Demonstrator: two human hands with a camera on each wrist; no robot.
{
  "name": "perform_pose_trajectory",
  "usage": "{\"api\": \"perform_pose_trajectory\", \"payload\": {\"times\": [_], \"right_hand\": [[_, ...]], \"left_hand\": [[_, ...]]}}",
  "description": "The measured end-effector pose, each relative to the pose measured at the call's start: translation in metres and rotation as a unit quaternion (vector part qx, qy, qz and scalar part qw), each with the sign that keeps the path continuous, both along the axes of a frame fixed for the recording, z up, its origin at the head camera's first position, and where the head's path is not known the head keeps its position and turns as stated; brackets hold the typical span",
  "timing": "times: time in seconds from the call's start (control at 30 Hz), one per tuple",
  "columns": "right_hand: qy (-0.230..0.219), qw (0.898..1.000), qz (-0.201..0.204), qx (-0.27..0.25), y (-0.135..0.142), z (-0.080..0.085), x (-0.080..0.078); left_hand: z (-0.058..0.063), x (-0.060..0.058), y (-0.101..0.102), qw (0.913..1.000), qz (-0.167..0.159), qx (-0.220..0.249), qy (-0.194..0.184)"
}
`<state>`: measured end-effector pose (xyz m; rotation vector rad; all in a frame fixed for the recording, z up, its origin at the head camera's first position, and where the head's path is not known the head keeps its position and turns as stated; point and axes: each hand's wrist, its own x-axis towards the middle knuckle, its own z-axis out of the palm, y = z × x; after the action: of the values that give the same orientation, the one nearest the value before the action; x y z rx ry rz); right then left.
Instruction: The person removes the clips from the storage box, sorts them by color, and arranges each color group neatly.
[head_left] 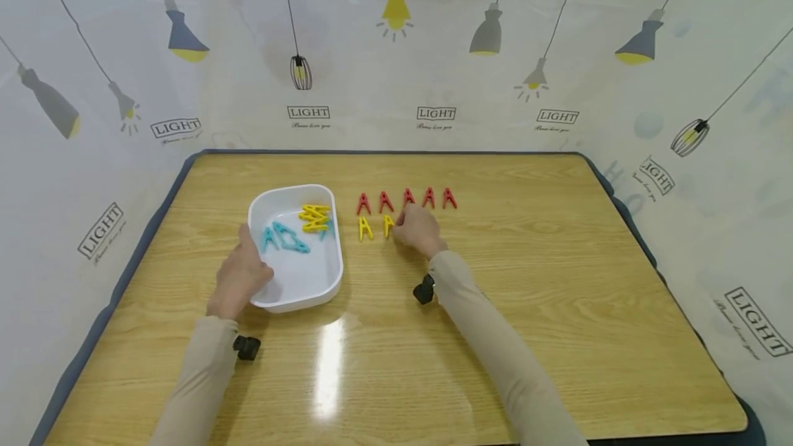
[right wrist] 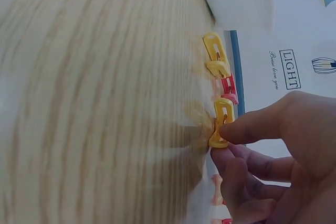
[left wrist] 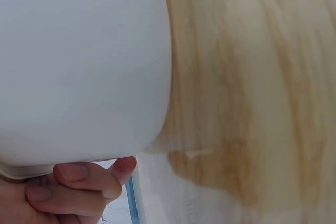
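My left hand (head_left: 240, 274) grips the left wall of a white plastic tub (head_left: 296, 303); in the left wrist view its fingers (left wrist: 79, 184) curl at the rim. Inside the tub lie several yellow clothespins (head_left: 314, 217) and several light-blue clothespins (head_left: 291, 239). Between thumb and fingers, my right hand (head_left: 420, 229) pinches a yellow clothespin (right wrist: 223, 121) at the tabletop. Another yellow clothespin (head_left: 365, 228) stands just left of it. Behind these two runs a row of several red clothespins (head_left: 363, 204), one partly covered by the right hand in the head view.
The wooden table (head_left: 557, 294) has a dark edge and stands against a white backdrop (head_left: 372, 88) printed with lamps and lettering. A small black wrist camera (head_left: 424, 290) sits by the right cuff, another black camera (head_left: 247, 347) by the left.
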<state>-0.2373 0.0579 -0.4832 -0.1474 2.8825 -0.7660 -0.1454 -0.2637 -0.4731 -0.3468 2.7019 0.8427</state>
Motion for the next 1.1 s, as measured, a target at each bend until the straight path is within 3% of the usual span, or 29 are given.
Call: {"api": "perform_pose_trajectory", "payload": {"times": [0.6, 0.73, 0.93, 1.1], "right_hand": [[0.016, 1.0, 0.002, -0.019, 0.004, 0.01, -0.003], [0.023, 0.999, 0.002, -0.049, 0.01, 0.015, -0.008], [0.06, 0.997, -0.008, -0.041, 0.018, 0.024, -0.016], [0.048, 0.998, -0.002, -0.051, 0.017, 0.033, -0.019]], "left_hand": [[0.001, -0.001, -0.002, 0.9997, -0.009, -0.007, 0.023], [0.0, -0.001, -0.003, 0.9998, -0.01, -0.002, 0.019], [0.0, 0.0, -0.003, 0.9999, -0.004, 0.011, 0.004], [-0.001, 0.0, -0.002, 0.9999, 0.001, 0.014, -0.001]]}}
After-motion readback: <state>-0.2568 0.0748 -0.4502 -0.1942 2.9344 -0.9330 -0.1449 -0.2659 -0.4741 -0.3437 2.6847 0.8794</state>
